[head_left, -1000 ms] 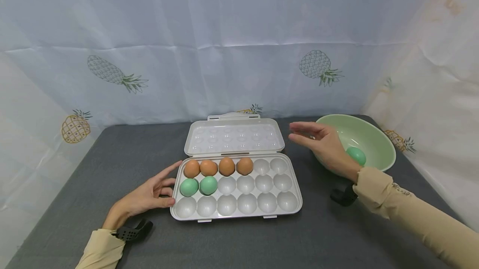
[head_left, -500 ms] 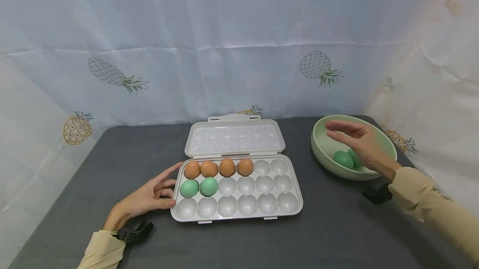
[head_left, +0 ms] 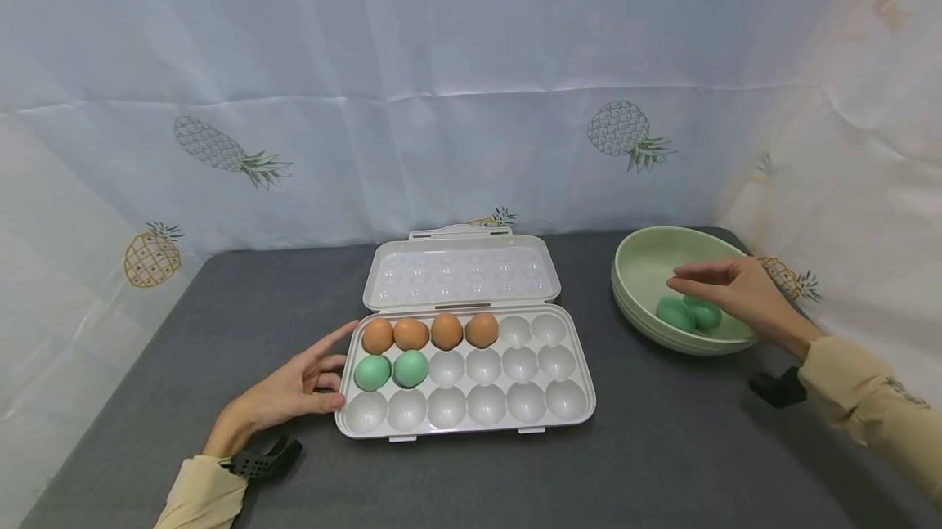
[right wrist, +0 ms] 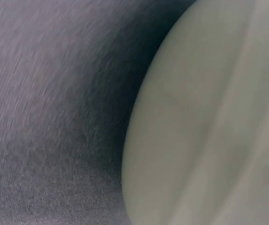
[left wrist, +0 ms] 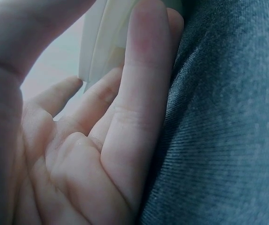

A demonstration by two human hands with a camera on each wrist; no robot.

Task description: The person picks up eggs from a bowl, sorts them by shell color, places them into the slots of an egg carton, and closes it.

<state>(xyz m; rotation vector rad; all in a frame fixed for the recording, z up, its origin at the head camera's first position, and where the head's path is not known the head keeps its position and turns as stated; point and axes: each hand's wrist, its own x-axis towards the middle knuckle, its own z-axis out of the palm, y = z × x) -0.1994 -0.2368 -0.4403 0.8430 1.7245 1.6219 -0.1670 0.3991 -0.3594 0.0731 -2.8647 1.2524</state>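
My left hand (head_left: 283,390) rests against the left end of the white egg tray (head_left: 467,431), with the index finger and thumb at its two left corners. In the left wrist view the fingers (left wrist: 141,84) touch the tray's edge (left wrist: 94,42). Several brown eggs (head_left: 446,330) sit in the back row; two green eggs (head_left: 372,371) stand in the middle row's left cups. My right hand (head_left: 746,296) hovers over the pale green bowl (head_left: 640,267), fingers extended and holding nothing visible. Beneath it lie green eggs (head_left: 675,314). The right wrist view shows only the bowl's outer wall (right wrist: 181,140) and cloth.
The tray's lid (head_left: 464,271) lies folded back behind it. Dark grey cloth (head_left: 471,480) covers the table. A pale curtain (head_left: 441,145) printed with pineapples hangs behind and at both sides.
My right hand has moved right, from beside the bowl's left rim to over the bowl, uncovering a second green egg in it. My left hand and the tray have stayed in place.
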